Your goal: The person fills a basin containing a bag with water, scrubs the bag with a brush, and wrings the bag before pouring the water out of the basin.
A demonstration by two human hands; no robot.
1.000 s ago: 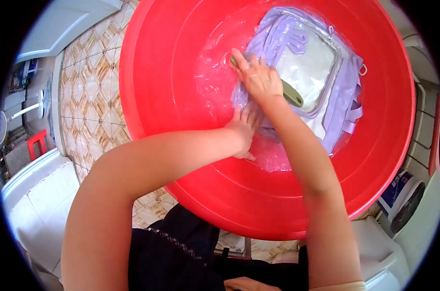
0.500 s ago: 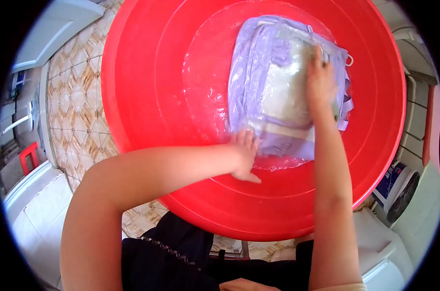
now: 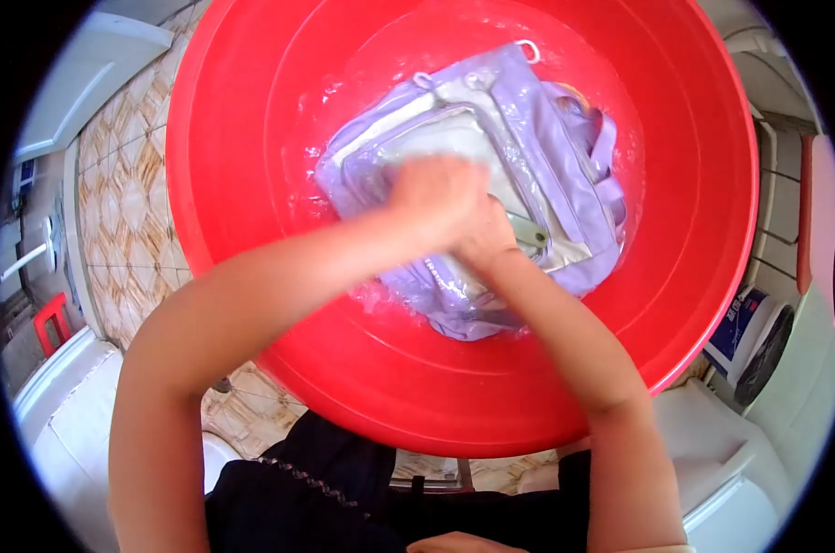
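A wet lavender backpack (image 3: 565,166) with pale silvery panels lies in shallow water inside a big red tub (image 3: 694,203). My right hand (image 3: 486,235) is closed on a brush (image 3: 532,232) over the bag's front panel. Only the brush's green handle end, with a small hole, shows; its head is hidden under the hands. My left hand (image 3: 436,198) is blurred by motion and overlaps the right one above the bag. Its fingers cannot be made out clearly.
Patterned tiles (image 3: 127,203) cover the floor left of the tub. A white and blue bucket (image 3: 744,341) stands at the right, close to the tub's rim. A red plastic piece (image 3: 53,318) is at the far left.
The backpack has turned and shifted in the tub, its straps now at the right. My right hand has come left and nearer, and my left hand has moved up from the bag's lower edge to meet it.
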